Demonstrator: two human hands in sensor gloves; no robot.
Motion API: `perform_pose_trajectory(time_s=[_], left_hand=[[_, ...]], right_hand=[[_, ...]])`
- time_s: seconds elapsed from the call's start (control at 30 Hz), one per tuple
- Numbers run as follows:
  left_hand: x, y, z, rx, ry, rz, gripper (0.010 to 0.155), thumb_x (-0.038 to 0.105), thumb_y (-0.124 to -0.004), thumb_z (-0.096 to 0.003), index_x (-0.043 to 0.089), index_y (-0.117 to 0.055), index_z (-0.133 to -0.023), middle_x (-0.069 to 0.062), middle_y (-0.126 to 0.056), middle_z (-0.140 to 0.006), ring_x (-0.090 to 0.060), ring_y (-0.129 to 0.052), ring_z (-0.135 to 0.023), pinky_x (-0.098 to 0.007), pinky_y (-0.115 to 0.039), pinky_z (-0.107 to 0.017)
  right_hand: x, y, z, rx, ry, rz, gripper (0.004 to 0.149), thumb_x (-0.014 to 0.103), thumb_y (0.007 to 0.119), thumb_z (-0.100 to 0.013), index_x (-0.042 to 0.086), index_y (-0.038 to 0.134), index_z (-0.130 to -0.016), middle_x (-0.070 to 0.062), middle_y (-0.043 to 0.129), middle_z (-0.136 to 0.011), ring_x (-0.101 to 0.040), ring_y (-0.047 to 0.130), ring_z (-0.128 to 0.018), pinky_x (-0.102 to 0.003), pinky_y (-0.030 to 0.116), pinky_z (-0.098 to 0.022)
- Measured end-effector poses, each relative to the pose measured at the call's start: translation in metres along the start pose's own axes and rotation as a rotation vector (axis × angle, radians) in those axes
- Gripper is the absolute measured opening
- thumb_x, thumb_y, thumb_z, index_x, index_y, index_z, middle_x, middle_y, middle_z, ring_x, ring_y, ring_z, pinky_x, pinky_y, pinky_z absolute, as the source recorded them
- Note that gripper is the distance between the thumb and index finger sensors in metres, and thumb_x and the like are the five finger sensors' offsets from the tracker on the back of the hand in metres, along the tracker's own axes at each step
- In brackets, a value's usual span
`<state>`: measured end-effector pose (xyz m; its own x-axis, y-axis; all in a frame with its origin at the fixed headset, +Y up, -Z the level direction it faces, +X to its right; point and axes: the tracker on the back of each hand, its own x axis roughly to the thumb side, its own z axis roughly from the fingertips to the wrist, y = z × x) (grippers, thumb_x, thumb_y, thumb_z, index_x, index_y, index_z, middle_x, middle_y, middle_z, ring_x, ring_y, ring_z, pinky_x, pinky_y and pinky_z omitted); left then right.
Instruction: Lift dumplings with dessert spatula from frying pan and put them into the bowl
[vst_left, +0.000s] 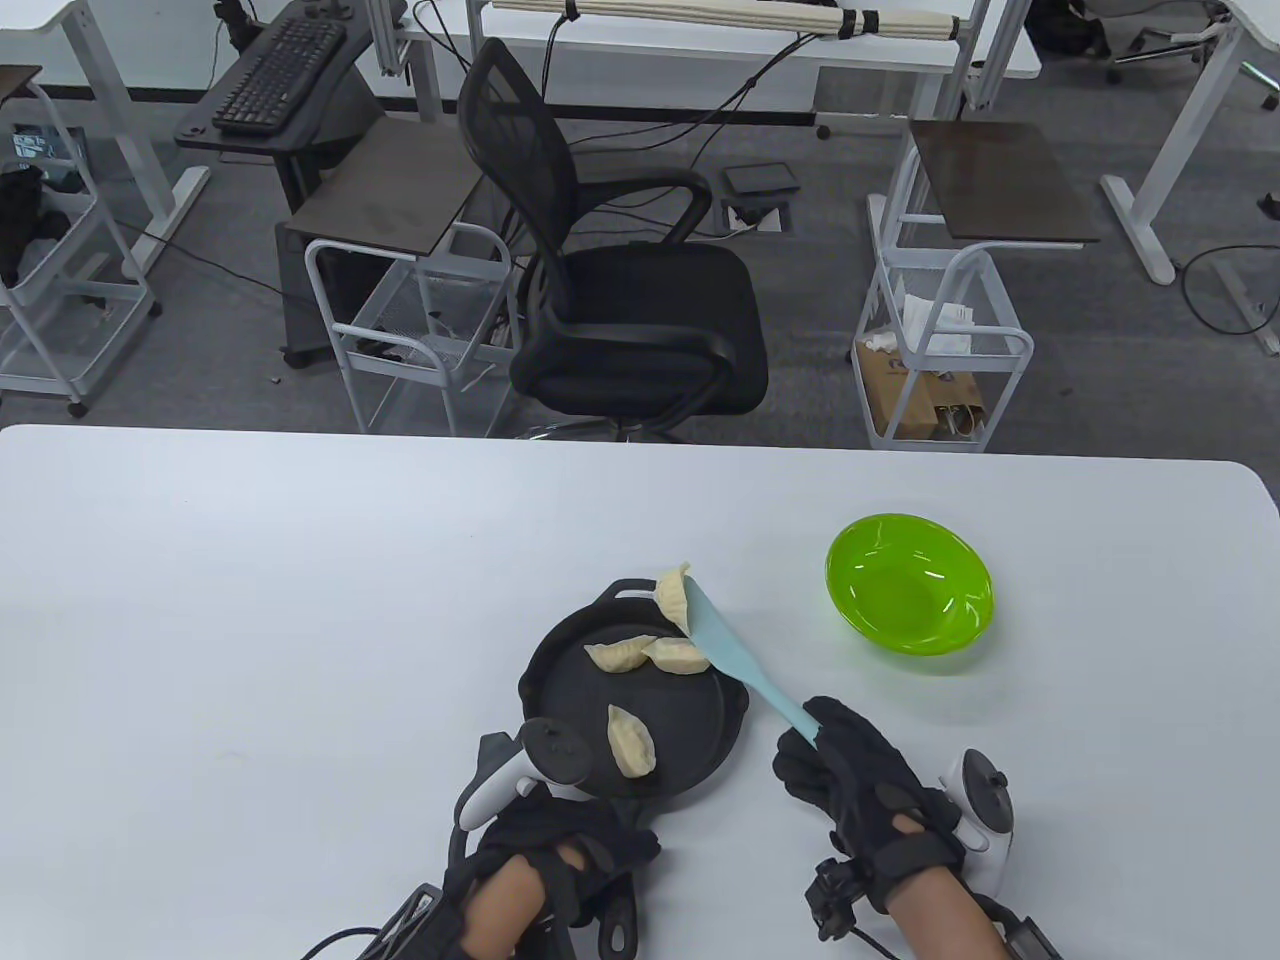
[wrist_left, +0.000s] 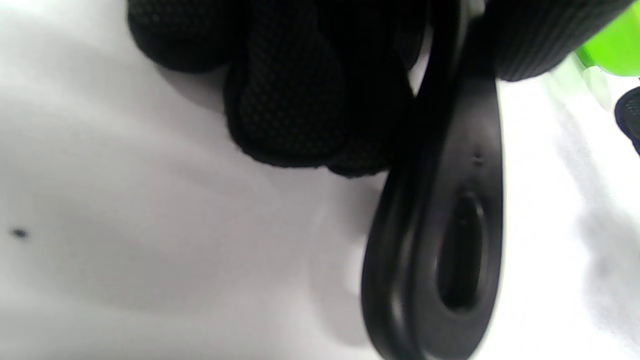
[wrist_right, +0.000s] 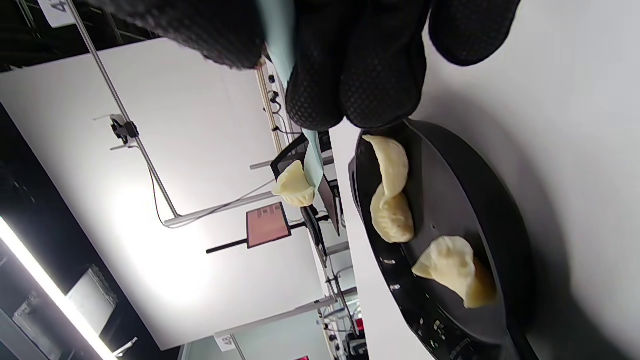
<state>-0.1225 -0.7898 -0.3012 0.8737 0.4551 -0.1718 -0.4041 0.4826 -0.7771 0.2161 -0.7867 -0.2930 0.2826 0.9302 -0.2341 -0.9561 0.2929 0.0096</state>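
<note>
A black frying pan sits at the table's front middle with three pale dumplings in it: two side by side near its far side and one nearer me. My right hand grips the handle of a light blue dessert spatula. One dumpling lies on the blade, raised over the pan's far rim. My left hand holds the pan handle. The green bowl stands empty to the right of the pan. The right wrist view shows the lifted dumpling and the pan.
The white table stretches wide to the left and behind the pan. A black office chair and wire carts stand on the floor beyond the far edge.
</note>
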Motion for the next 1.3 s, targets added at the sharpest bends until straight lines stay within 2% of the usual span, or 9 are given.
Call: perform_pose_trajectory(time_s=[0.2, 0.53, 1.0, 1.3], left_hand=[[0.0, 0.0, 0.0, 0.0, 0.0, 0.0, 0.067, 0.073, -0.075, -0.0458, 0.028, -0.065, -0.094, 0.011, -0.107, -0.06, -0.016, -0.103, -0.043, -0.041, -0.079, -0.045], [0.0, 0.0, 0.0, 0.001, 0.002, 0.0, 0.067, 0.073, -0.075, -0.0459, 0.028, -0.065, -0.094, 0.011, -0.108, -0.06, -0.016, -0.103, -0.043, -0.041, -0.079, -0.045], [0.0, 0.0, 0.0, 0.0, 0.001, 0.001, 0.066, 0.073, -0.075, -0.046, 0.028, -0.065, -0.094, 0.011, -0.107, -0.06, -0.016, -0.103, -0.043, -0.041, -0.079, -0.045], [0.0, 0.0, 0.0, 0.0, 0.001, 0.001, 0.067, 0.073, -0.075, -0.0459, 0.028, -0.065, -0.094, 0.011, -0.107, -0.06, -0.016, -0.103, -0.043, -0.041, -0.079, -0.045]], right_hand=[[0.003, -0.018, -0.003, -0.103, -0.041, -0.032, 0.055, 0.032, 0.069, -0.058, 0.01, 0.051, -0.105, -0.018, 0.075, -0.093, -0.044, 0.079, -0.079, -0.065, 0.053, -0.07], [0.009, -0.041, -0.006, -0.201, -0.102, -0.038, 0.056, 0.033, 0.068, -0.058, 0.012, 0.048, -0.106, -0.018, 0.073, -0.095, -0.043, 0.077, -0.081, -0.066, 0.052, -0.07], [0.01, -0.057, -0.008, -0.313, -0.135, -0.06, 0.057, 0.033, 0.068, -0.058, 0.011, 0.046, -0.106, -0.019, 0.07, -0.097, -0.045, 0.075, -0.083, -0.066, 0.052, -0.07], [0.011, -0.059, -0.007, -0.334, -0.126, -0.072, 0.059, 0.032, 0.068, -0.058, 0.011, 0.043, -0.107, -0.02, 0.067, -0.099, -0.046, 0.072, -0.086, -0.066, 0.051, -0.07]])
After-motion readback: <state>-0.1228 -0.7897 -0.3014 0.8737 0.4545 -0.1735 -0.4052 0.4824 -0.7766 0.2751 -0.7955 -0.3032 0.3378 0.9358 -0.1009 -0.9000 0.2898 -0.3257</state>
